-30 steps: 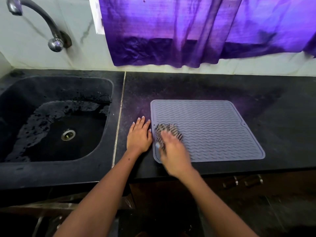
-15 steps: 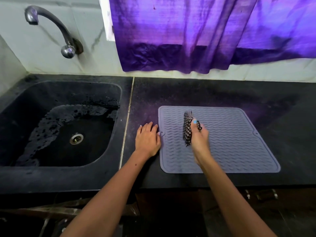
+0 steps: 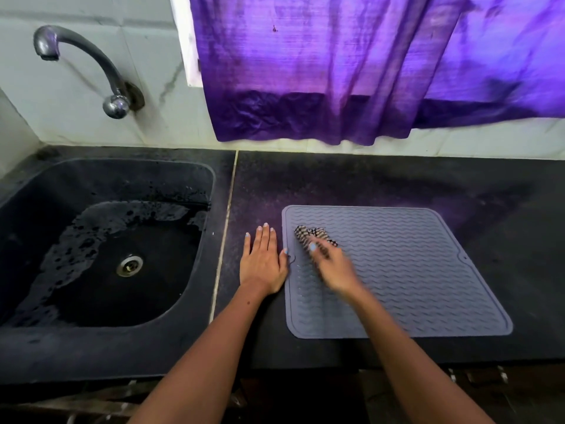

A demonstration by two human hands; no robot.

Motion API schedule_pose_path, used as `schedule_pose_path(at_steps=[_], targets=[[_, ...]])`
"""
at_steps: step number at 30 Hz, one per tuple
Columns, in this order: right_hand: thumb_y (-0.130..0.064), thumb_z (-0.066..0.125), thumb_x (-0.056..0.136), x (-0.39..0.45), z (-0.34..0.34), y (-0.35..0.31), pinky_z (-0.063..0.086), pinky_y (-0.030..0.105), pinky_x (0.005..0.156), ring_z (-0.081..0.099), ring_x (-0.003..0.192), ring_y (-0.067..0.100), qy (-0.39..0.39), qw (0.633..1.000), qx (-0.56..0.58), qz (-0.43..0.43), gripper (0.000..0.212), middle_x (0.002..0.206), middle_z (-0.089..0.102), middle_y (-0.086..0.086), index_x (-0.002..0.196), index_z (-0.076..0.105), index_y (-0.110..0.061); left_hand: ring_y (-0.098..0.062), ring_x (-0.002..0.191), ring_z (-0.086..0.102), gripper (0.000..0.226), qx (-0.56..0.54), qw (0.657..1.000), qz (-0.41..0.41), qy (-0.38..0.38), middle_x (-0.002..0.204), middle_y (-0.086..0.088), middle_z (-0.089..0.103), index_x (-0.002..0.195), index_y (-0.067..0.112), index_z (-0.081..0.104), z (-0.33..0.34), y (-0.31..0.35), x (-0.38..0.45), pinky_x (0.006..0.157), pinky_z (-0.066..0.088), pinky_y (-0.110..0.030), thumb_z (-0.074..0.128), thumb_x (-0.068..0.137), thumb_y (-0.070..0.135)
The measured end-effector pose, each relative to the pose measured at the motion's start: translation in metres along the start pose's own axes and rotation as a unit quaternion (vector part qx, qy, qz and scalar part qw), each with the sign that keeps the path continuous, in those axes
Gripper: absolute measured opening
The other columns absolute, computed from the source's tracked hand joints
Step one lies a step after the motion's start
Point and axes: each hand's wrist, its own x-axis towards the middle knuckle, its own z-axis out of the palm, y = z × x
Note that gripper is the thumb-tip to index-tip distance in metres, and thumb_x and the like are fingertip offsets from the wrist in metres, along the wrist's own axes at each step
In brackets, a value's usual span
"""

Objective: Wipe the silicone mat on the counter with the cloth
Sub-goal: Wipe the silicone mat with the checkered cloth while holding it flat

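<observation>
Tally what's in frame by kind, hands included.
Bare hands: 2 (left hand, right hand)
Grey ribbed silicone mat: 1
Black-and-white checked cloth: 1
Black stone sink: 1
Curved metal tap: 1
Purple curtain: 1
Total: 7

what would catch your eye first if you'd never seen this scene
The purple curtain hanging over the back wall dominates. Below it, a grey mat lies on the black counter, where the right hand presses a checked cloth near its left edge. The left hand rests flat beside the mat.
</observation>
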Motion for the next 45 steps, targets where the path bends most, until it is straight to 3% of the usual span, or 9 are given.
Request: schedule_pose_path(at_steps=[3,11,16,21,24,30,35,41,45], targets=[[-0.025,0.044,0.098,0.025,-0.015,-0.023,0.046,0.029,0.086,0.055,0.105,0.018,0.151,0.93,0.321,0.099,0.031,0.127,0.058,0.018,0.116,0.059,-0.004,-0.021,0.145,-0.016,0.066,0.005,1.0,-0.001,0.022,0.158,-0.011,-0.009,0.149,0.007,0.002,0.002,0.0,0.001,0.117,-0.013,-0.04,0.006,0.095,0.044],[-0.029,0.038,0.098,0.044,0.021,-0.009,0.014,0.034,0.118,0.017,0.144,0.022,-0.008,0.941,-0.313,-0.126,0.057,0.156,0.02,0.008,0.148,0.019,-0.01,-0.02,0.146,-0.009,0.091,-0.004,1.0,-0.001,0.015,0.158,-0.011,-0.005,0.149,0.004,0.001,0.005,-0.001,0.004,0.119,-0.008,-0.036,-0.018,0.072,0.05],[-0.032,0.036,0.097,0.047,0.029,0.008,0.001,0.031,0.118,0.003,0.147,0.017,-0.033,0.915,-0.373,-0.15,0.062,0.159,0.009,0.005,0.15,0.01,-0.011,-0.019,0.146,-0.008,0.091,0.007,1.0,-0.004,0.012,0.158,-0.011,-0.005,0.149,0.005,0.0,0.005,-0.001,0.005,0.119,-0.007,-0.035,-0.018,0.073,0.052],[-0.03,0.043,0.098,0.067,0.007,-0.015,0.035,0.034,0.104,0.044,0.13,0.024,-0.033,0.999,0.022,0.018,0.04,0.139,0.05,0.01,0.132,0.049,-0.012,-0.016,0.146,-0.006,0.092,0.005,1.0,-0.008,0.021,0.159,-0.007,-0.001,0.15,0.007,0.005,0.006,-0.003,0.006,0.119,-0.006,-0.034,-0.012,0.075,0.057],[-0.025,0.045,0.098,0.08,-0.02,-0.034,0.041,0.032,0.095,0.053,0.117,0.025,0.084,0.958,0.254,0.105,0.036,0.128,0.057,0.014,0.126,0.053,-0.005,-0.016,0.146,-0.003,0.092,-0.004,1.0,-0.008,0.029,0.159,-0.006,0.003,0.15,0.008,0.01,0.006,-0.003,0.005,0.118,-0.006,-0.032,-0.009,0.076,0.06],[-0.026,0.039,0.099,0.065,-0.033,0.005,0.01,0.033,0.119,0.015,0.145,0.02,-0.006,0.948,-0.288,-0.138,0.056,0.156,0.019,0.007,0.149,0.018,-0.01,-0.014,0.146,0.002,0.09,-0.006,0.999,-0.016,0.049,0.159,-0.003,0.007,0.149,0.009,0.014,0.007,-0.004,0.005,0.117,-0.006,-0.028,-0.003,0.077,0.061],[-0.031,0.036,0.097,0.066,-0.02,0.036,-0.001,0.03,0.119,0.001,0.147,0.017,-0.052,0.905,-0.393,-0.153,0.065,0.159,0.003,0.006,0.15,0.004,-0.009,-0.013,0.146,0.003,0.09,0.007,0.998,-0.024,0.053,0.158,-0.003,0.008,0.149,0.01,0.015,0.009,-0.001,0.006,0.116,-0.006,-0.027,-0.002,0.078,0.061],[-0.032,0.042,0.098,0.082,-0.038,0.022,0.032,0.034,0.109,0.039,0.132,0.02,-0.068,0.996,-0.044,-0.031,0.046,0.145,0.042,0.003,0.142,0.037,-0.017,-0.015,0.146,0.008,0.089,-0.005,0.998,-0.02,0.062,0.158,-0.004,0.013,0.148,0.009,0.02,0.009,-0.004,0.006,0.119,0.0,-0.031,0.003,0.079,0.061],[-0.03,0.043,0.098,0.096,-0.072,-0.002,0.043,0.032,0.092,0.054,0.113,0.025,0.153,0.94,0.278,0.125,0.039,0.125,0.058,0.008,0.131,0.049,-0.011,-0.015,0.146,0.009,0.088,-0.003,0.998,-0.018,0.067,0.157,-0.004,0.014,0.148,0.009,0.021,0.01,-0.003,0.005,0.118,-0.001,-0.029,0.003,0.079,0.062]])
